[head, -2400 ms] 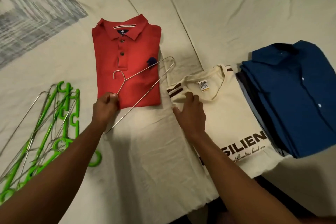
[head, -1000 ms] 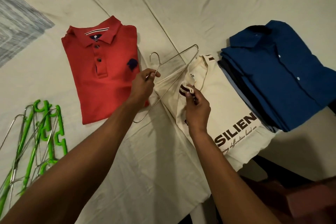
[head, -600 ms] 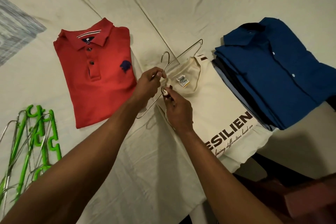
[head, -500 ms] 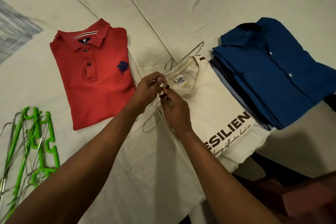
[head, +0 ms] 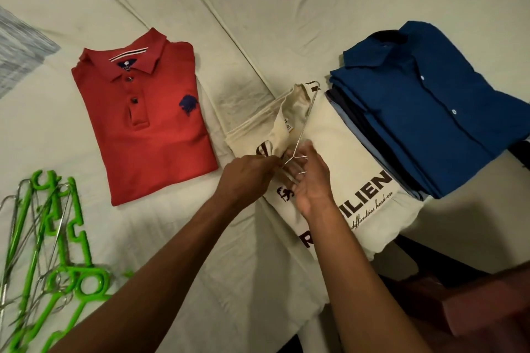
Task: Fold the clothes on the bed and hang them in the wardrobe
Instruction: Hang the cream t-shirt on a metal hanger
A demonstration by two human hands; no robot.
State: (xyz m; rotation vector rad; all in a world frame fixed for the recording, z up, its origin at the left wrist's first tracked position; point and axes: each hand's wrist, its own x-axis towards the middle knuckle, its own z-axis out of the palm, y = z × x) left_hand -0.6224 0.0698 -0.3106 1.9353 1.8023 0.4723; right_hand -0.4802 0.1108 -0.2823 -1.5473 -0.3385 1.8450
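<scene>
A cream printed T-shirt (head: 344, 157) lies folded on the bed, its neck part bunched up and lifted. A wire hanger (head: 304, 119) runs partly inside that neck, one arm showing along the shirt. My left hand (head: 246, 178) pinches the striped collar edge where the hanger's arms meet. My right hand (head: 311, 180) curls its fingers round the hanger's hook, just right of the left hand. A folded red polo (head: 149, 135) lies to the left, and a folded blue shirt (head: 430, 112) tops a stack on the right.
A heap of green plastic and wire hangers (head: 43, 252) lies at the lower left. The cream bed sheet (head: 258, 8) stretches behind the clothes. A grey patterned cloth (head: 20, 49) shows at the far left. The bed's edge runs along the lower right.
The hanger has gone into the cream shirt's neck and its arm now lies along the shirt. My hands have closed together over the collar, and the hook sits in my right hand.
</scene>
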